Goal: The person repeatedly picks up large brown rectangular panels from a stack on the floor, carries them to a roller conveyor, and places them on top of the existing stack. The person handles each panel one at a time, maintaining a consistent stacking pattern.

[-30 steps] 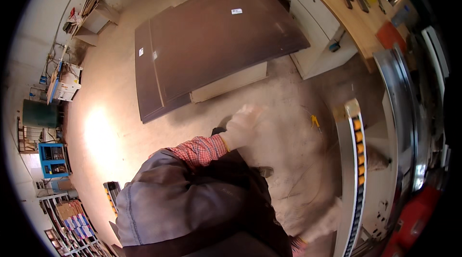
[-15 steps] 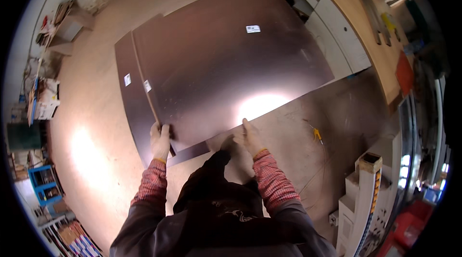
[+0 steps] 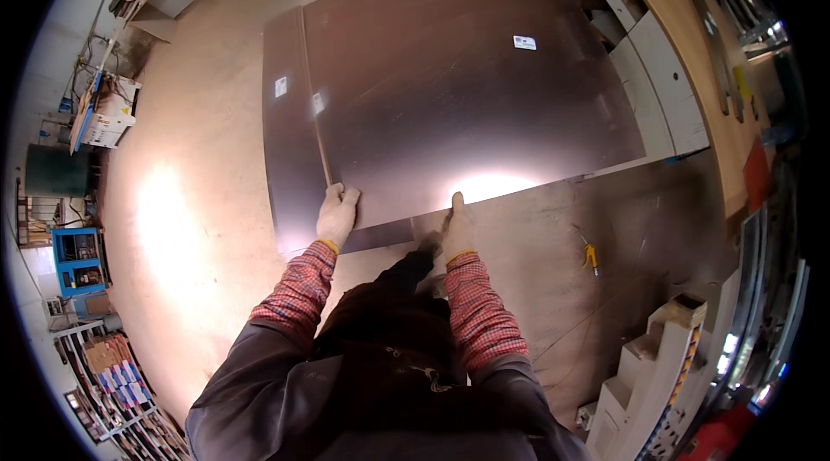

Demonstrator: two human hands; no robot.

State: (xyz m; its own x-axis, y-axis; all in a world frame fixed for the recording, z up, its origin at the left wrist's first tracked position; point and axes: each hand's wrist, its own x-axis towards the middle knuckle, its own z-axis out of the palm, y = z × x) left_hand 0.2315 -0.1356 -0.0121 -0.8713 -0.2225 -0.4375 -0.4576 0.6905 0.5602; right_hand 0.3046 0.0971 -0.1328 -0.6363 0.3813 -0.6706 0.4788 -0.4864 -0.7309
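A large dark-brown sheet [image 3: 467, 107] with a small white label lies over another brown sheet [image 3: 290, 133], whose strip shows along the left and near sides. My left hand [image 3: 338, 215], in a pale glove, is closed on the upper sheet at its near left corner. At the middle of the near edge, my right hand [image 3: 457, 229], also gloved, grips the same sheet with its thumb on top. Both hands' fingers are hidden beneath the edge. The raised left edge of the upper sheet runs away from my left hand.
A yellow air blow gun [image 3: 590, 259] lies on the floor to the right. Beyond the sheets' right side stands a white cabinet [image 3: 650, 81] under a wooden bench top [image 3: 683, 46]. A pale machine column [image 3: 666, 366] is at lower right; a blue rack [image 3: 79, 260] stands left.
My view has turned, so the sheets appear farther right and my left hand higher in the picture. The hands look closer together. Both still hold the upper sheet's near edge.
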